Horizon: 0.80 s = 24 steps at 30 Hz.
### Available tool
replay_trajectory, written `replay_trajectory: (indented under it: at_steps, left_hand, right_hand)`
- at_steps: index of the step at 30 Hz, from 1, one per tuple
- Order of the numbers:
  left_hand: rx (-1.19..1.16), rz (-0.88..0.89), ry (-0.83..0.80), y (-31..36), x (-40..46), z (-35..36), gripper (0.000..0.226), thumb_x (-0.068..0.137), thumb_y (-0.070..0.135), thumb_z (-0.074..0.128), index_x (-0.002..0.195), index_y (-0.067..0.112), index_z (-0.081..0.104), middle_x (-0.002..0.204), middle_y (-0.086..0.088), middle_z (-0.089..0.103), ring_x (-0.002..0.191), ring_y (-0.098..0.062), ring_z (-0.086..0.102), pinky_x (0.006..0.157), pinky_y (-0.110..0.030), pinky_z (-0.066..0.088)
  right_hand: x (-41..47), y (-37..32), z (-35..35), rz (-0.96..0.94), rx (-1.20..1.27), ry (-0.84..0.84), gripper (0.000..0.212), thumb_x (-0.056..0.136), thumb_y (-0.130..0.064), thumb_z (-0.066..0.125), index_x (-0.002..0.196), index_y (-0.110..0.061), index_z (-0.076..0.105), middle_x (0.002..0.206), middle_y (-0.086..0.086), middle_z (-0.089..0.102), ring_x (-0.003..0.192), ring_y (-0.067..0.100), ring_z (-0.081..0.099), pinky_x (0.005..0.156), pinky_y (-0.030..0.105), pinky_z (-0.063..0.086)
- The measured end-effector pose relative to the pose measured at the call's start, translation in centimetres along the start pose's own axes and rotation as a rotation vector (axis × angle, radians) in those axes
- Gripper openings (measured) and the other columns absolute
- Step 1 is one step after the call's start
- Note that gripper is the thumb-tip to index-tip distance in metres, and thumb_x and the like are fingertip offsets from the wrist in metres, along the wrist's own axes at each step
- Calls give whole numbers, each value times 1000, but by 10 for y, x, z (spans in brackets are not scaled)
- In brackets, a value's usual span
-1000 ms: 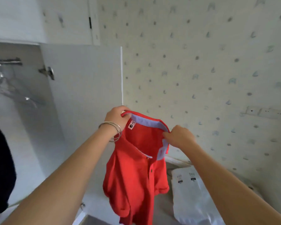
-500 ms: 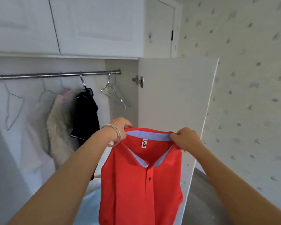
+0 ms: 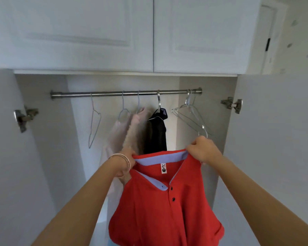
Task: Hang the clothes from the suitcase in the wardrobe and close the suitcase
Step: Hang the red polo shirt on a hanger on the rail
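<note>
In front of the open white wardrobe (image 3: 256, 139), now squarely in view after the turn from the wall, left hand (image 3: 126, 161) and right hand (image 3: 202, 150) each pinch the red polo shirt's (image 3: 164, 208) collar; the bare wire hangers (image 3: 191, 115) beyond seem within reach.

Your carrier here is the wardrobe's steel rail (image 3: 124, 93), running level across the open wardrobe (image 3: 208, 107) under the upper cabinet doors. On it you've got, left to right: a bare wire hanger (image 3: 94, 121); a hanger with a pale pink garment (image 3: 117, 137); a second pink, fuzzier one (image 3: 137, 128) touching it; a black garment (image 3: 156, 132); then a cluster of empty wire hangers (image 3: 190, 114) near the right end.
</note>
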<state>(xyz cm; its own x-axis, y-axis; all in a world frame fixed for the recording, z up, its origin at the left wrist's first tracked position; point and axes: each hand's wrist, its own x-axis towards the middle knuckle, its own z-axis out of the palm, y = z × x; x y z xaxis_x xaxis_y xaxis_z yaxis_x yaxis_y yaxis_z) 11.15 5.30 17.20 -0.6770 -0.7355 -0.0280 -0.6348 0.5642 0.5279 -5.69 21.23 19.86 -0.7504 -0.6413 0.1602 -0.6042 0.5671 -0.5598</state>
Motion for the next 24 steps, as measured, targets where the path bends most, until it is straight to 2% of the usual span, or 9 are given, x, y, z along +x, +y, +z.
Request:
replay_trajectory:
  at_steps: [2,3,5,7,11,14,18,21,24]
  left_hand:
    - [-83,42,92,-14,15,-8,19,82,-3,50,70,10,57,75,-13,61,82,-23,55,59,-23,36]
    - [-120,60,117,-18,21,-12,24,82,-2,51,67,16,51,72,-7,57,82,-20,53,61,-22,36]
    - [-220,65,146,-22,28,-19,15,83,1,53,79,16,52,77,-5,55,82,-18,51,59,-22,37]
    - [-319,72,114,-24,33,-27,17,81,3,58,93,15,54,74,0,53,82,-19,51,58,-21,39]
    - [-287,68,-59,-30,40,-46,56,68,17,74,120,17,54,102,-2,58,99,-20,55,87,-30,46]
    - [-227,26,-65,-45,45,-57,60,73,19,76,126,17,48,108,0,53,99,-15,52,85,-24,41]
    - [-72,-106,125,-80,58,-65,30,70,33,76,81,13,57,81,-3,57,77,-20,54,69,-27,41]
    - [42,-243,251,-97,68,-75,37,75,30,70,55,17,42,59,-1,46,71,-23,49,62,-26,34]
    - [112,-294,369,-108,72,-85,41,80,23,62,49,15,37,64,-12,53,79,-35,57,62,-25,32]
  right_hand:
    - [14,-24,17,-35,12,-48,32,79,-19,52,48,-9,47,49,10,49,53,28,55,51,26,41]
    - [21,-36,27,-47,24,-76,33,78,-18,51,46,-10,46,39,6,46,44,25,52,48,25,40]
    - [29,-59,41,-69,63,-170,32,77,-16,50,46,-10,46,26,-1,41,32,18,48,41,20,39]
    - [37,-87,59,-96,124,-281,28,78,-14,53,50,-9,50,30,1,46,27,13,48,37,15,39]
    - [51,-129,89,-167,214,-413,17,80,-13,56,64,-6,57,51,9,53,43,18,55,50,26,52]
    - [71,-149,110,-225,261,-474,16,80,-10,54,65,-7,59,50,7,52,45,17,52,52,27,51]
    - [94,-182,142,-340,278,-560,10,78,-10,57,69,-7,61,57,8,57,51,18,57,56,29,54]
    - [107,-208,161,-377,314,-638,8,80,-13,59,74,-9,62,61,9,60,60,21,61,66,34,58]
    - [120,-225,172,-399,370,-703,13,82,-21,61,73,-11,61,66,8,62,58,15,61,57,27,56]
